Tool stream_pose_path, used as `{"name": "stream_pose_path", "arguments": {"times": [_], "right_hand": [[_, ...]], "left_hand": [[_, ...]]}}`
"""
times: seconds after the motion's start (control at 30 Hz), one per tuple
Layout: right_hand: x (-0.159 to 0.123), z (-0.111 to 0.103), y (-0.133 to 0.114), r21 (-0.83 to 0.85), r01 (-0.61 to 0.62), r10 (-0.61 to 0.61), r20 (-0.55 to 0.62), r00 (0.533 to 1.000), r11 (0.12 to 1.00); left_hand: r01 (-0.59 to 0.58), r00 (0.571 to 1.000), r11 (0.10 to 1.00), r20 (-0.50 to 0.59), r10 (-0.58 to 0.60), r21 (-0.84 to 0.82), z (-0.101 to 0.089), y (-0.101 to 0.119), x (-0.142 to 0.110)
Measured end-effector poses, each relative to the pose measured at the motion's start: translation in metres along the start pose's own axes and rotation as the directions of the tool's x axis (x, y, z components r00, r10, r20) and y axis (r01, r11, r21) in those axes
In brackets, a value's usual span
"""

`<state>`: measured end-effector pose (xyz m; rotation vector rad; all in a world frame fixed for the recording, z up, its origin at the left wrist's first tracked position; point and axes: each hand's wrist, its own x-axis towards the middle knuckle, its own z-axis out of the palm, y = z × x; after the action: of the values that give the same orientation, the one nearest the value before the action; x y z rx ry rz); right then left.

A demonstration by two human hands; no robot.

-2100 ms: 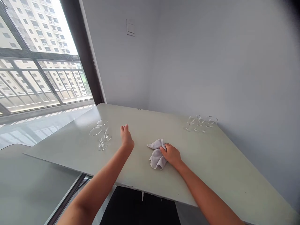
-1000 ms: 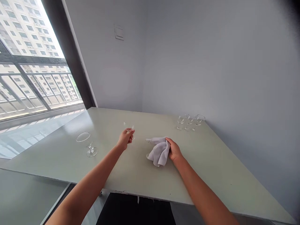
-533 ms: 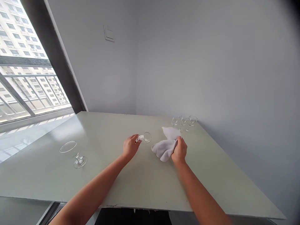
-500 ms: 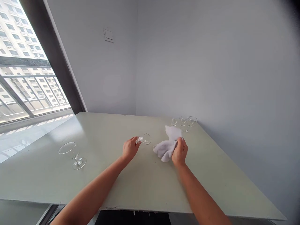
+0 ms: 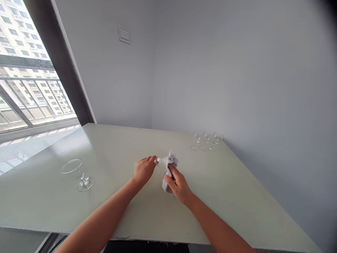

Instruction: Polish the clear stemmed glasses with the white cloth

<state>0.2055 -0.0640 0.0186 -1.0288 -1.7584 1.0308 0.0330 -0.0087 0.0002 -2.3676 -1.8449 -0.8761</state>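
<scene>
Clamped by its narrow end in the curled fingers [image 5: 153,159] of the left hand [image 5: 143,170]: a small, clear stemmed glass [image 5: 159,160], tipped on its side over the middle of the counter [image 5: 231,203], bowl hidden inside a pale, crumpled cloth [image 5: 166,180]. Bunched around that covered end by the right hand [image 5: 181,186], fingertips pressed into the folds, thumb set slightly apart, loose fabric hanging below. Stretched in from the near edge, both bare forearms [image 5: 118,205] angled inward, back of the left hand uppermost. Brought leftward onto the glass within the last half second, after being held apart at right, with the rim then bare. Farther off at left, standing on its foot, another stemmed glass [image 5: 84,181]; at far right near the wall [image 5: 237,84], a cluster of stemmed glasses [image 5: 206,138].
</scene>
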Motion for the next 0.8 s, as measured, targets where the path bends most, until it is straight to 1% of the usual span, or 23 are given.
{"name": "stream_pose_path", "arguments": {"times": [0.07,0.1,0.13,0.17,0.2,0.3,0.33,0.37,0.4,0.43,0.47,0.5,0.53,0.6,0.63,0.67,0.7,0.73,0.77,0.8], "right_hand": [[0.0,-0.004,0.003,0.158,-0.134,0.108,0.162,0.981,0.978],[0.001,-0.005,0.005,0.235,-0.197,0.143,0.227,0.963,0.952],[0.002,-0.005,0.007,0.312,-0.249,0.168,0.266,0.949,0.917],[0.002,-0.005,0.009,0.386,-0.282,0.184,0.271,0.945,0.878],[0.004,-0.004,0.011,0.458,-0.298,0.199,0.252,0.947,0.838],[0.008,-0.003,0.017,0.643,-0.309,0.265,0.168,0.949,0.7],[0.009,-0.004,0.02,0.691,-0.313,0.299,0.145,0.943,0.651],[0.011,-0.006,0.022,0.728,-0.318,0.335,0.128,0.934,0.607],[0.012,-0.01,0.025,0.751,-0.323,0.366,0.116,0.923,0.576],[0.014,-0.013,0.027,0.758,-0.33,0.387,0.111,0.916,0.563],[0.014,-0.017,0.028,0.745,-0.342,0.389,0.12,0.913,0.572],[0.015,-0.022,0.029,0.712,-0.356,0.371,0.143,0.918,0.605],[0.015,-0.026,0.029,0.661,-0.361,0.337,0.169,0.926,0.658],[0.014,-0.036,0.025,0.52,-0.34,0.254,0.232,0.939,0.784],[0.013,-0.042,0.021,0.443,-0.32,0.214,0.273,0.938,0.837],[0.012,-0.047,0.017,0.372,-0.299,0.179,0.323,0.929,0.879],[0.011,-0.053,0.013,0.313,-0.28,0.153,0.374,0.915,0.908],[0.01,-0.059,0.01,0.27,-0.263,0.133,0.418,0.898,0.926],[0.009,-0.064,0.006,0.246,-0.246,0.117,0.444,0.889,0.938],[0.009,-0.068,0.004,0.238,-0.23,0.106,0.442,0.891,0.944]], "left_hand": [[-0.089,0.996,0.995,-0.006,0.089,-0.045,0.0,-0.002,0.0],[-0.13,0.992,0.989,-0.006,0.13,-0.073,0.0,-0.001,0.0],[-0.159,0.987,0.982,-0.008,0.159,-0.1,-0.001,-0.001,0.0],[-0.175,0.985,0.977,-0.016,0.174,-0.124,-0.002,0.0,0.0],[-0.183,0.983,0.973,-0.029,0.181,-0.143,-0.003,0.002,0.0],[-0.23,0.973,0.96,-0.044,0.226,-0.159,-0.007,0.005,0.001],[-0.258,0.966,0.953,-0.019,0.259,-0.156,-0.008,0.006,0.001],[-0.291,0.954,0.945,0.03,0.298,-0.153,-0.008,0.007,0.001],[-0.315,0.939,0.937,0.092,0.331,-0.153,-0.008,0.008,0.001],[-0.323,0.925,0.933,0.156,0.347,-0.157,-0.008,0.008,0.0],[-0.312,0.915,0.935,0.213,0.343,-0.166,-0.009,0.009,-0.001],[-0.28,0.913,0.943,0.255,0.319,-0.178,-0.009,0.01,-0.002],[-0.226,0.92,0.954,0.279,0.275,-0.196,-0.011,0.012,-0.002],[-0.077,0.933,0.957,0.317,0.168,-0.281,-0.018,0.014,-0.003],[0.008,0.92,0.934,0.37,0.133,-0.357,-0.023,0.016,-0.002],[0.097,0.882,0.89,0.452,0.13,-0.445,-0.028,0.017,-0.002],[0.187,0.82,0.829,0.548,0.164,-0.528,-0.033,0.019,-0.001],[0.272,0.741,0.759,0.632,0.227,-0.591,-0.038,0.02,-0.001],[0.341,0.661,0.698,0.688,0.298,-0.629,-0.041,0.022,0.0],[0.381,0.605,0.662,0.715,0.35,-0.646,-0.043,0.023,0.0]]}}
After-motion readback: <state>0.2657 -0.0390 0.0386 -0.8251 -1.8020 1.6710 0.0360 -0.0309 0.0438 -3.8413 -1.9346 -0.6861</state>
